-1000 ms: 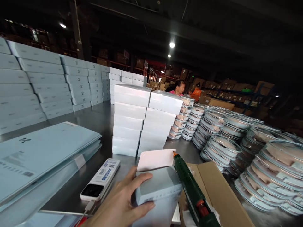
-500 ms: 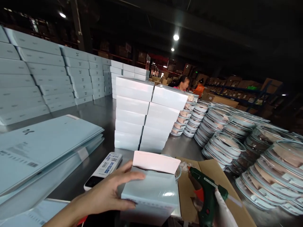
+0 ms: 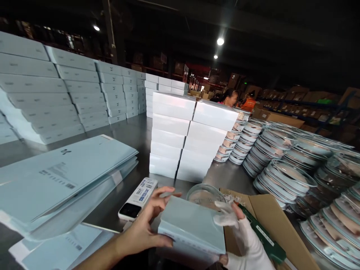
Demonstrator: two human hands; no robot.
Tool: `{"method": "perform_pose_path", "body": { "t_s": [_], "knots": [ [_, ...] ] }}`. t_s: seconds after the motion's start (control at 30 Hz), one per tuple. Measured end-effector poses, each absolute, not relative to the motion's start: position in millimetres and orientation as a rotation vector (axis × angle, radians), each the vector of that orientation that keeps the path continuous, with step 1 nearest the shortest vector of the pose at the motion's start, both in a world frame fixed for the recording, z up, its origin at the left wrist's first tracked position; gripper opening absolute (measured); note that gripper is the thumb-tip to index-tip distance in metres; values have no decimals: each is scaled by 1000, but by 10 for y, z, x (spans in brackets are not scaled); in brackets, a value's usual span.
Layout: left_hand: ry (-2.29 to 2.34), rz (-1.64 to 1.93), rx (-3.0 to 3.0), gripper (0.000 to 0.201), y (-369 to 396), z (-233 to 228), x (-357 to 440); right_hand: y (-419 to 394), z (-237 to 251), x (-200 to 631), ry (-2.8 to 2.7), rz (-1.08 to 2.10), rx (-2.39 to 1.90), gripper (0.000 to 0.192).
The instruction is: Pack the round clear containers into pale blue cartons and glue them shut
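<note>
A pale blue carton [image 3: 194, 221] is held low in front of me, its end flap folded down. My left hand [image 3: 153, 221] grips its left side, thumb at the front and fingers behind. My right hand [image 3: 239, 236], in a white glove with bare fingertips, holds the right end. A green glue gun [image 3: 263, 232] lies on a brown cardboard sheet [image 3: 277, 217], partly behind the right hand. Just beyond the carton is a round clear container [image 3: 206, 195]. At the left lie flat blue carton blanks [image 3: 70, 168].
White boxes [image 3: 171, 138] stand stacked ahead, with blue boxes [image 3: 78, 90] piled at the left. Stacks of round clear packs [image 3: 287, 180] fill the right. A white device [image 3: 137, 198] lies left of the carton. Two people [image 3: 249, 103] are in the background.
The glue gun has left my right hand and lies on the cardboard. My right hand has moved onto the carton's right end. The raised flap is now closed.
</note>
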State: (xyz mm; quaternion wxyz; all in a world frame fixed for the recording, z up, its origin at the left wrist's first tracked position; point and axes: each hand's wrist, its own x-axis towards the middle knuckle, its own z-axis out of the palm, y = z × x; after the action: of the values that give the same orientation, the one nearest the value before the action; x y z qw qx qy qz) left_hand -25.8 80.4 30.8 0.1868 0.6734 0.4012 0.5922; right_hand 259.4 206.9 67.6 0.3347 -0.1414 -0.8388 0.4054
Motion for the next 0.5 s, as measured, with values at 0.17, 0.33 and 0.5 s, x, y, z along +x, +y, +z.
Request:
{"method": "perform_pose_path", "body": {
  "t_s": [0.17, 0.33, 0.5],
  "knots": [
    [1109, 1569, 2018, 55, 754, 352, -265, 2016, 738, 2511, -2363, 860, -135, 70],
    [1182, 1284, 1955, 43, 698, 701, -300, 1953, 856, 2426, -2489, 573, -115, 66],
    [1114, 1763, 1551, 21, 806, 697, -344, 1814, 883, 2373, -2160, 450, -368, 66]
  ]
}}
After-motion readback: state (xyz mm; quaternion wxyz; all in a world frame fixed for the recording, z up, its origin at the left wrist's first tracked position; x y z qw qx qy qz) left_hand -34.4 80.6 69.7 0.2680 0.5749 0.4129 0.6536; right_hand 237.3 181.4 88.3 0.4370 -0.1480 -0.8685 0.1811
